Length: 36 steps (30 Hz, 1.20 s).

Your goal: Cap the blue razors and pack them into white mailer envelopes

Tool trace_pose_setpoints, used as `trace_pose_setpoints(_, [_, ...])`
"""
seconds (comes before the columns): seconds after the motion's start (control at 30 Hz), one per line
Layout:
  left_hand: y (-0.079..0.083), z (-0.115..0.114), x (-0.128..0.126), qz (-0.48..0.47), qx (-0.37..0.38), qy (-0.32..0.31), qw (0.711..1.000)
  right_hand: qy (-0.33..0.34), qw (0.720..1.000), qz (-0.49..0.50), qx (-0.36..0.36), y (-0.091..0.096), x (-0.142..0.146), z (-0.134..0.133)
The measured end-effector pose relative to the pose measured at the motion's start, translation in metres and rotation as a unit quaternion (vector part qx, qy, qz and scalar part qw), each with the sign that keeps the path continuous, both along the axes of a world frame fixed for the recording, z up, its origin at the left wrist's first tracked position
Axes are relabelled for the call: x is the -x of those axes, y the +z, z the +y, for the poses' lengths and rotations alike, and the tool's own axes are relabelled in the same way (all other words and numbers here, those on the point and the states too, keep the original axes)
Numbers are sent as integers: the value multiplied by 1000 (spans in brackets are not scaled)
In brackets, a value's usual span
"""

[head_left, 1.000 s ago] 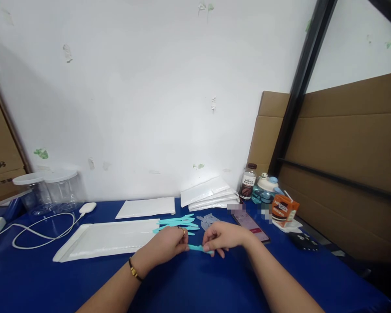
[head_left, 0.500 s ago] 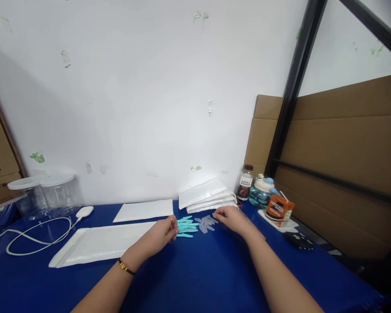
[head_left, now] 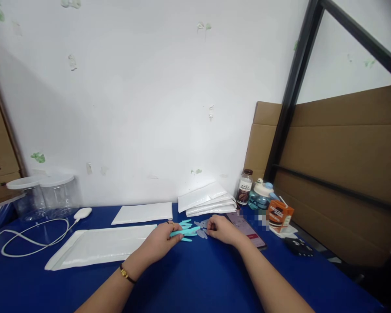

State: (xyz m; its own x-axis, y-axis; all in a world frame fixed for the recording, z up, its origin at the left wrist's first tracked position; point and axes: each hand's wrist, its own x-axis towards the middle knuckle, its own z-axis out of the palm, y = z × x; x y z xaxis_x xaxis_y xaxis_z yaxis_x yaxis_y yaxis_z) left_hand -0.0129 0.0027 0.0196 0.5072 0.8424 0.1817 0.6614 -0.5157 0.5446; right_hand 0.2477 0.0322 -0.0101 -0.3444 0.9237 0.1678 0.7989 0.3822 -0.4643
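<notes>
My left hand (head_left: 161,238) rests on the blue table (head_left: 195,278), fingers pinched on a turquoise strip (head_left: 182,233) at the edge of a small pile of turquoise strips (head_left: 186,226). My right hand (head_left: 221,228) is curled just right of the pile, its fingertips on several pale grey strips (head_left: 202,230). What those fingers hold is too small to make out. A long white padded envelope (head_left: 101,245) lies left of my left hand.
A second white envelope (head_left: 143,213) and a stack of envelopes (head_left: 205,200) lie near the wall. A phone (head_left: 249,226), a bottle (head_left: 244,187), a blue-lidded container (head_left: 260,195) and an orange carton (head_left: 280,215) stand right. Clear jars (head_left: 42,195) and a white cable (head_left: 35,234) sit left.
My right hand came back from the envelope stack to the grey strips. My left hand has taken hold of a turquoise strip at the pile.
</notes>
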Motion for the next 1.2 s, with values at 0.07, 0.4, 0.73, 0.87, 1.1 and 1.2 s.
trace_pose_setpoints(0.07, [-2,2,2,3,-3,7,1000,0,1000,-2,5,-1,0,0])
trace_pose_setpoints(0.4, [1,0,0,2,-14,-9,1000,-16,990,138,6,6,-2,1])
trace_pose_setpoints(0.73, [0,1,2,-17,-40,55,998,39,911,397,106,31,25,-22])
trace_pose_setpoints(0.87, [-1,2,3,-29,-41,66,997,57,908,400,114,32,27,-25])
trace_pose_setpoints(1.1, [-2,1,1,-24,-32,63,997,84,902,394,151,27,35,-26])
trace_pose_setpoints(1.2, [-4,-1,-2,-9,-12,40,999,95,906,369,185,24,34,-26])
